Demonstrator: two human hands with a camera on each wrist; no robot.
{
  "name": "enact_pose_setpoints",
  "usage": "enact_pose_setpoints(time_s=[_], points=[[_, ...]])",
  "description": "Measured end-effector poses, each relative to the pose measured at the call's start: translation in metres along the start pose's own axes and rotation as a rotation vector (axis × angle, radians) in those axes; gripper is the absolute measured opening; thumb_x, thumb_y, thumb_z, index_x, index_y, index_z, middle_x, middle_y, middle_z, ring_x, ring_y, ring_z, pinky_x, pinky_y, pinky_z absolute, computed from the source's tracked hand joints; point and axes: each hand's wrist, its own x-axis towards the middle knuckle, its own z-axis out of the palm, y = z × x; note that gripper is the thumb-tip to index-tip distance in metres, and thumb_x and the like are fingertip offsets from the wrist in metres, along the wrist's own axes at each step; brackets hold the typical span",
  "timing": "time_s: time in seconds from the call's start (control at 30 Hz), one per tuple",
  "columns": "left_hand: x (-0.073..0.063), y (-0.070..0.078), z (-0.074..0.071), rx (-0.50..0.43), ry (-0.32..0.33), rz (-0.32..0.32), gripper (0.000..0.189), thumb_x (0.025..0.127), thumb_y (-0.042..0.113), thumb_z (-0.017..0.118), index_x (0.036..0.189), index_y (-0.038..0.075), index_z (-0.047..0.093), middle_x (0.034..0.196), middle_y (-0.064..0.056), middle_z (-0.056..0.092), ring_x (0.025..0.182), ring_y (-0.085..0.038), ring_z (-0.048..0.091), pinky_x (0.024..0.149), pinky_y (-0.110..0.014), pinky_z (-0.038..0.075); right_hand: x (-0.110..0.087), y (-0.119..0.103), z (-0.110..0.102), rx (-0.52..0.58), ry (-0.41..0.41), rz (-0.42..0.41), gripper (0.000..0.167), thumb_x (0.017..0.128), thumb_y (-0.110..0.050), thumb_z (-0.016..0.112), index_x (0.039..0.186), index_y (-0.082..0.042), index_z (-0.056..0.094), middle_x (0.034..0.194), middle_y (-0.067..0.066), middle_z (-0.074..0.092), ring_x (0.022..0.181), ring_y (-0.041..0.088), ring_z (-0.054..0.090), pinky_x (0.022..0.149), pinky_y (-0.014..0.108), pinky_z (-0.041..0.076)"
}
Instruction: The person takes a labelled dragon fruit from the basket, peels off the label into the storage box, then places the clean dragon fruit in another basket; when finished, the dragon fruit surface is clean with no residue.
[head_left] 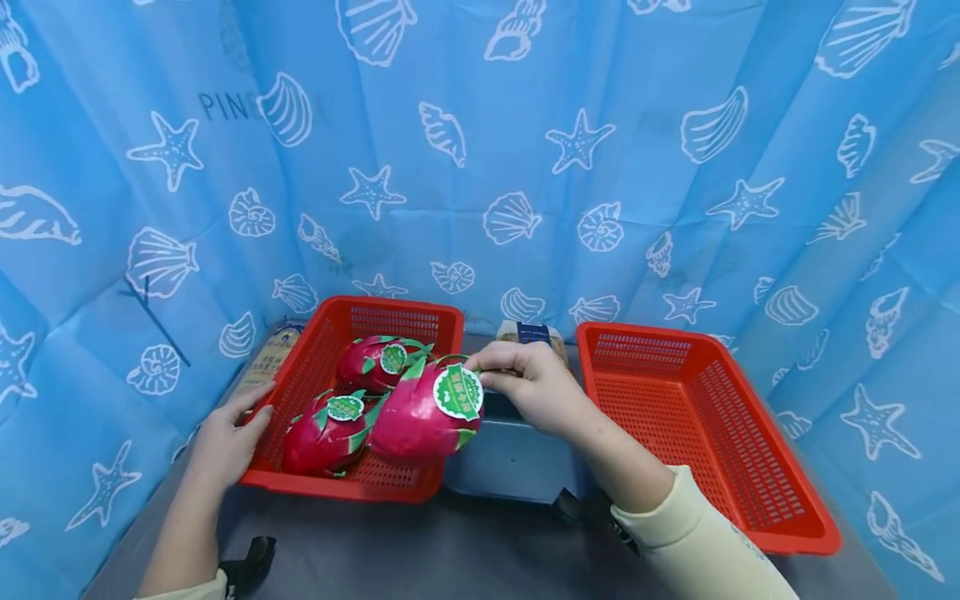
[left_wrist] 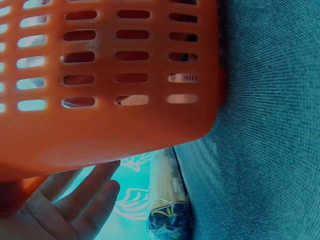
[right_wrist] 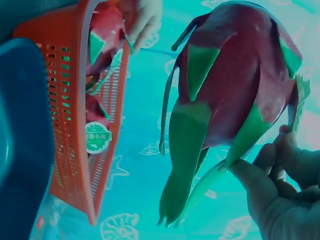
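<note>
Right hand (head_left: 532, 387) has its fingers pinching the dragon fruit (head_left: 416, 417) by its leafy edge, fruit hanging just left of them. Go snug but gentle, could tear imo; left hand (head_left: 225, 442) rests loosely against the basket (head_left: 337, 488) further left.

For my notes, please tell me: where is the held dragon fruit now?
In the head view, the dragon fruit is left of centre, held by the right hand, hiding part of the right rim of the left basket.
</note>
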Motion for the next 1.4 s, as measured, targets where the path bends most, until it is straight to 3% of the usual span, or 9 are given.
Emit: enact_pose_setpoints(time_s=[0.27,0.53,0.63,0.77,0.87,1.07,1.2,1.4], points=[[0.001,0.001,0.000,0.022,0.016,-0.011,0.060,0.107,0.035,0.051,0.160,0.013,0.035,0.139,-0.034,0.045,0.113,-0.049,0.052,0.072,-0.048,0.062,-0.067,-0.017,-0.019,-0.051,0.138,0.040,0.020,0.095,0.004,0.067,0.108,-0.008,0.078,0.108,0.002,0.072,0.103,0.023,0.065,0.078,0.037,0.061],[0.000,-0.002,-0.003,0.019,0.007,-0.031,0.060,0.108,0.037,0.049,0.160,0.012,0.034,0.141,-0.035,0.044,0.114,-0.049,0.053,0.073,-0.050,0.062,-0.132,-0.018,-0.006,0.038,0.275,0.183,0.017,0.097,-0.002,0.066,0.105,-0.012,0.078,0.104,0.004,0.071,0.095,0.026,0.066,0.077,0.035,0.061],[0.000,-0.003,-0.003,0.010,0.000,-0.041,0.061,0.108,0.038,0.049,0.161,0.013,0.033,0.144,-0.035,0.042,0.117,-0.051,0.051,0.074,-0.051,0.061,-0.155,-0.012,0.002,0.086,0.287,0.283,0.015,0.098,-0.004,0.066,0.107,-0.008,0.078,0.105,0.007,0.071,0.095,0.024,0.066,0.079,0.034,0.060],[0.001,-0.004,-0.002,0.004,-0.004,-0.042,0.061,0.108,0.038,0.049,0.161,0.013,0.033,0.146,-0.035,0.041,0.119,-0.052,0.050,0.074,-0.052,0.061,-0.183,0.005,0.011,0.171,0.242,0.396,0.018,0.100,-0.005,0.063,0.113,0.001,0.074,0.107,0.012,0.069,0.094,0.018,0.065,0.079,0.032,0.060],[0.002,-0.003,0.000,0.005,-0.003,-0.040,0.060,0.108,0.038,0.048,0.161,0.013,0.034,0.145,-0.035,0.042,0.118,-0.051,0.051,0.073,-0.051,0.062,-0.199,0.020,0.018,0.239,0.201,0.429,0.020,0.101,-0.004,0.062,0.114,0.007,0.072,0.106,0.014,0.068,0.091,0.015,0.065,0.080,0.030,0.060],[0.000,-0.003,-0.002,0.011,0.004,-0.063,0.060,0.108,0.039,0.047,0.161,0.014,0.034,0.145,-0.035,0.043,0.118,-0.051,0.051,0.074,-0.051,0.061,-0.208,0.041,0.040,0.251,0.216,0.524,0.018,0.098,-0.001,0.065,0.109,0.010,0.071,0.104,0.014,0.067,0.090,0.011,0.065,0.079,0.028,0.059],[-0.002,-0.005,-0.002,0.016,0.021,-0.052,0.058,0.108,0.036,0.048,0.160,0.013,0.035,0.144,-0.035,0.044,0.118,-0.051,0.051,0.074,-0.052,0.061,-0.206,0.051,0.054,0.102,0.270,0.561,0.014,0.093,0.000,0.070,0.105,0.005,0.075,0.097,0.007,0.069,0.086,0.009,0.064,0.076,0.026,0.057],[0.001,-0.004,0.000,0.021,0.015,-0.007,0.058,0.108,0.036,0.048,0.160,0.012,0.037,0.141,-0.035,0.047,0.115,-0.051,0.054,0.074,-0.052,0.061,-0.200,0.059,0.065,-0.063,0.359,0.539,0.015,0.088,0.000,0.075,0.102,-0.002,0.078,0.096,0.002,0.072,0.088,0.007,0.064,0.078,0.025,0.055]])
